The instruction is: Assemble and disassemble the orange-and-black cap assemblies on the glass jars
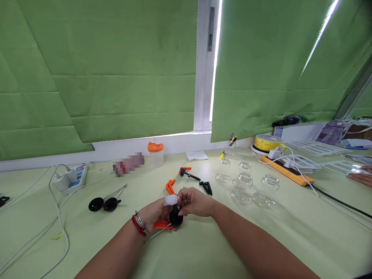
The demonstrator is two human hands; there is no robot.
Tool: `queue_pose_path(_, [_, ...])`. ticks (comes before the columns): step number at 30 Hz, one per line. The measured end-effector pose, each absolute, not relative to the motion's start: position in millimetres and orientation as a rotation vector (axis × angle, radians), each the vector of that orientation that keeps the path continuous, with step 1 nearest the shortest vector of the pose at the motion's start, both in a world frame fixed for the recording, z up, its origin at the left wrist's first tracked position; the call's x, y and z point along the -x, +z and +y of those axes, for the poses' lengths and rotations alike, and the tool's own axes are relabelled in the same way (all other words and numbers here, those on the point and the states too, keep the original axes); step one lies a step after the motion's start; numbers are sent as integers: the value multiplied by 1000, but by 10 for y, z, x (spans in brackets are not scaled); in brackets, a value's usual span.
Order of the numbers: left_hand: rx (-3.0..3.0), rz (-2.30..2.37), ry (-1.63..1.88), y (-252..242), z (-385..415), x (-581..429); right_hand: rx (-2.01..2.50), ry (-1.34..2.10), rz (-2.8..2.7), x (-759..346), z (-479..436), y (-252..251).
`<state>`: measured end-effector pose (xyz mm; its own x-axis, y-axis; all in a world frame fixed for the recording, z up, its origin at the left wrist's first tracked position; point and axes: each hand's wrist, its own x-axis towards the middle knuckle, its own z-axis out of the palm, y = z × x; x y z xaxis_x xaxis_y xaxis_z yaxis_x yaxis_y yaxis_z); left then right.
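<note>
My left hand is closed around a small assembly with an orange handle, a thin metal rod and a black round part. A white wrapping shows at the top of this hand, seemingly over the thumb. My right hand pinches the upper side of the black part, partly covering it. Just beyond my hands lie an orange clip-like piece, an orange and black clamp and several short black pieces.
Two black discs with metal rods lie at the left, near a white power strip and cables. Several glass jars stand right. Behind are an orange-lidded cup, an orange power strip and papers. Another person's hand is far right.
</note>
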<state>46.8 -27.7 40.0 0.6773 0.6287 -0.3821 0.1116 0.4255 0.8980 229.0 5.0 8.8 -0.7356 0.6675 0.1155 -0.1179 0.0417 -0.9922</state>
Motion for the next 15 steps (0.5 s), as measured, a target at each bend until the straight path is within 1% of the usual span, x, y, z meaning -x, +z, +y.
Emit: queue_pose_path(15, [-1078, 813, 369, 380, -253, -457, 598, 1763, -1725, -2275, 58, 59])
